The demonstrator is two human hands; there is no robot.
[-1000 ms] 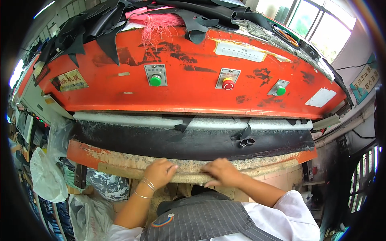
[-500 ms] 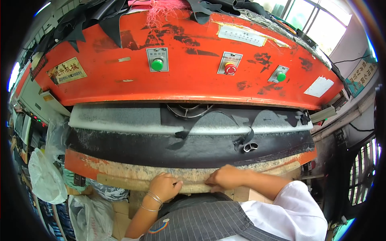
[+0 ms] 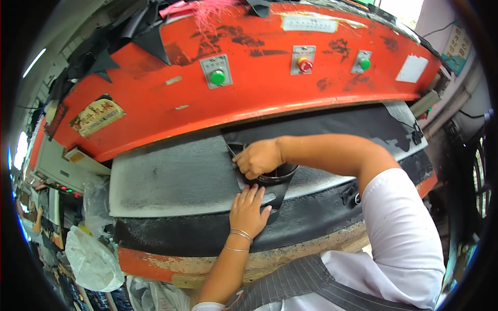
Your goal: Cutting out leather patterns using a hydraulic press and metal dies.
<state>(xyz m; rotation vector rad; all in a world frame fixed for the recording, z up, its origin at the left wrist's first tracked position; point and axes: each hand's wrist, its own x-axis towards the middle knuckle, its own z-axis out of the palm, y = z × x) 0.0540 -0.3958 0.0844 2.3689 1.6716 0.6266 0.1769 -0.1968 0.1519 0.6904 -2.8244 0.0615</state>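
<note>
Over the grey-white cutting board point(image 3: 166, 176), my right hand point(image 3: 260, 158) reaches across with its fingers closed on a dark, ring-shaped metal cutting die point(image 3: 277, 176). The die rests on a black sheet of leather-like material point(image 3: 332, 127), which runs under the red press head point(image 3: 155, 119). My left hand point(image 3: 250, 210) lies flat, fingers stretched out, on the near strip of black material just in front of the die. Part of the die is hidden beneath my right hand.
Overhead, the press head carries a green button point(image 3: 218, 78), a red stop knob point(image 3: 305, 65) and another green button point(image 3: 365, 64). A small metal die point(image 3: 357, 198) sits on the black front pad point(image 3: 176, 236). White plastic bags point(image 3: 93, 259) hang at the left.
Both hands have left the machine's front edge and moved forward onto the board. My right hand has taken hold of the die, which sits nearer now; the view has tilted.
</note>
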